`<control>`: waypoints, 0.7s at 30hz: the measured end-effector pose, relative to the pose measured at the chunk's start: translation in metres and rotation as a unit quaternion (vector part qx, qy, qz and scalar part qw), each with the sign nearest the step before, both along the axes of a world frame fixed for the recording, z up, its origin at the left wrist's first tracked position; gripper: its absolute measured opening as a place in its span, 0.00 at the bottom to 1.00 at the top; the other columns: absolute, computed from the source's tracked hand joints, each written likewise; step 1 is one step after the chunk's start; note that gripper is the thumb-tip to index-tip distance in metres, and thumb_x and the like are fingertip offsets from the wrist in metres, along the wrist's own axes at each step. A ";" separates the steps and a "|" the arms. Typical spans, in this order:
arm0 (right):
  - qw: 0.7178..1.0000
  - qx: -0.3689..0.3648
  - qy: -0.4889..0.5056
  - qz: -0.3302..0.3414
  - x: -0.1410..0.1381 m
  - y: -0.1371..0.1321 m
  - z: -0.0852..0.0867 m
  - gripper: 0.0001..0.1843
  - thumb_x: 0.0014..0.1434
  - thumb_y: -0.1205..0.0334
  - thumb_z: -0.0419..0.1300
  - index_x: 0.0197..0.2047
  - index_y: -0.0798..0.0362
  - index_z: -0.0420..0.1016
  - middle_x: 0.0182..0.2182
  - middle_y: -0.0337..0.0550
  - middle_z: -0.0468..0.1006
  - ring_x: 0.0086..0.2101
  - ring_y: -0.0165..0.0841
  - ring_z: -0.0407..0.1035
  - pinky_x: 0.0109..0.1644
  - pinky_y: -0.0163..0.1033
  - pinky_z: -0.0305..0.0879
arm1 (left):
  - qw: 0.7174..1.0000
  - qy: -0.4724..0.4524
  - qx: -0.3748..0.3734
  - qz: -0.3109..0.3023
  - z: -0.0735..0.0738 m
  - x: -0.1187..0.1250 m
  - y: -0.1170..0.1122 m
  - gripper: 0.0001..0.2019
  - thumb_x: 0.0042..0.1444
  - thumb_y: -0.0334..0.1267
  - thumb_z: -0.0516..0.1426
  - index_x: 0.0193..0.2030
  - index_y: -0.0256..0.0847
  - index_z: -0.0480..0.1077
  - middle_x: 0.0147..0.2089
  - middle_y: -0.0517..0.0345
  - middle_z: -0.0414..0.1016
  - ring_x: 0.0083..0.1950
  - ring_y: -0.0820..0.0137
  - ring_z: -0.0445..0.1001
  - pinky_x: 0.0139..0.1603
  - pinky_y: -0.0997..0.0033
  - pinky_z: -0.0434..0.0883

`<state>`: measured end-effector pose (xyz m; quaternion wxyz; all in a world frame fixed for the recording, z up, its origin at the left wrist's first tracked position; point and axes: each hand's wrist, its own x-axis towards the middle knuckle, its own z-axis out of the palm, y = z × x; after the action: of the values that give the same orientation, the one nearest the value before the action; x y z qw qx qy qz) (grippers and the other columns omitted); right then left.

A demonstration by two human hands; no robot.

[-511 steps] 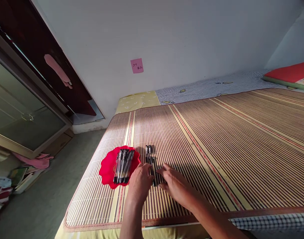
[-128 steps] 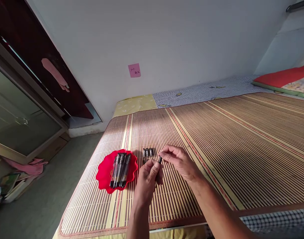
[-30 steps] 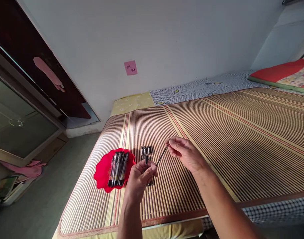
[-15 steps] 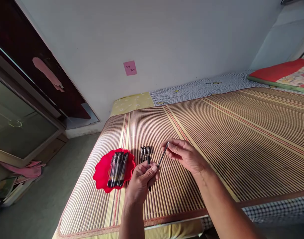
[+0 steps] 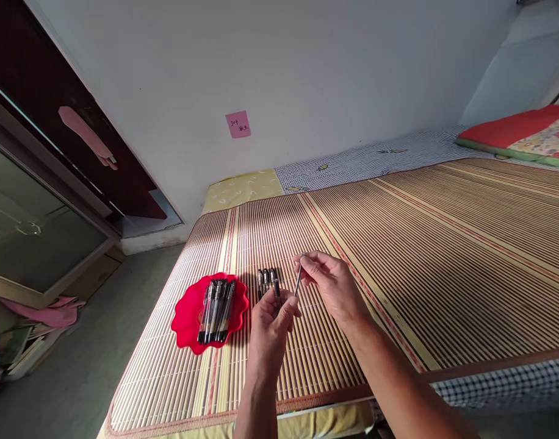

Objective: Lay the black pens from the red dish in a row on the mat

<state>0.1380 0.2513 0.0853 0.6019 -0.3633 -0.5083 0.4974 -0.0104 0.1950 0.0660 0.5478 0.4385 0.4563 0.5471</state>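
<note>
My left hand (image 5: 273, 314) is closed around a black pen (image 5: 277, 286) whose dark end sticks up between the fingers; the rest of it is hidden by the hand. A thin pen refill (image 5: 298, 281) slants up from the left thumb and fingertips to my right hand (image 5: 328, 277), which pinches its upper end. Just beyond the left hand, several black-capped pens (image 5: 266, 276) lie side by side, partly covered by the fingers. To the left, a red scalloped plate (image 5: 185, 320) holds a bundle of clear pens (image 5: 216, 311) with black caps.
A striped bamboo mat (image 5: 389, 262) covers the bed under everything. A pink note (image 5: 238, 124) is stuck to the wall behind. Folded red bedding (image 5: 499, 131) lies at the far right, and a glass-fronted cabinet (image 5: 32, 225) stands left, past the floor.
Both hands have shifted slightly, the left one to the right and the right one to the left. The refill now stands steeper and looks lighter. The plate and its pens have stayed put.
</note>
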 end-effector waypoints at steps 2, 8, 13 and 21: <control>1.000 0.006 -0.013 -0.018 -0.002 -0.001 0.001 0.18 0.62 0.44 0.68 0.40 0.52 0.84 0.30 0.41 0.79 0.28 0.29 0.69 0.31 0.36 0.69 | 0.999 -0.039 -0.015 -0.011 0.000 0.001 -0.001 0.21 0.59 0.56 0.66 0.43 0.37 0.75 0.31 0.59 0.74 0.28 0.77 0.61 0.29 0.78 0.60; 0.992 -0.005 -0.104 0.070 -0.007 -0.007 0.002 0.21 0.58 0.40 0.70 0.35 0.52 0.81 0.28 0.42 0.79 0.25 0.31 0.69 0.26 0.36 0.68 | 1.000 -0.017 -0.009 0.021 0.006 0.007 -0.003 0.26 0.58 0.63 0.63 0.33 0.37 0.72 0.27 0.60 0.70 0.25 0.76 0.59 0.25 0.76 0.58; 0.987 -0.025 -0.138 0.077 -0.010 -0.006 -0.001 0.20 0.55 0.43 0.72 0.34 0.53 0.80 0.27 0.41 0.79 0.27 0.33 0.73 0.32 0.38 0.73 | 0.995 0.092 -0.001 0.030 0.006 0.015 -0.003 0.26 0.61 0.64 0.59 0.30 0.41 0.68 0.25 0.60 0.69 0.24 0.73 0.64 0.25 0.74 0.63; 0.985 -0.033 -0.143 0.089 0.001 0.006 -0.013 0.23 0.53 0.41 0.73 0.34 0.54 0.81 0.27 0.40 0.79 0.27 0.30 0.72 0.32 0.38 0.72 | 0.986 0.135 -0.031 0.095 -0.003 -0.055 0.007 0.27 0.55 0.62 0.65 0.43 0.37 0.82 0.22 0.62 0.69 0.25 0.73 0.65 0.27 0.74 0.62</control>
<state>0.1392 0.2574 0.0724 0.4646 -0.4035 -0.6026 0.5081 -0.0653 0.2020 0.0629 0.4397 0.4459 0.5828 0.5179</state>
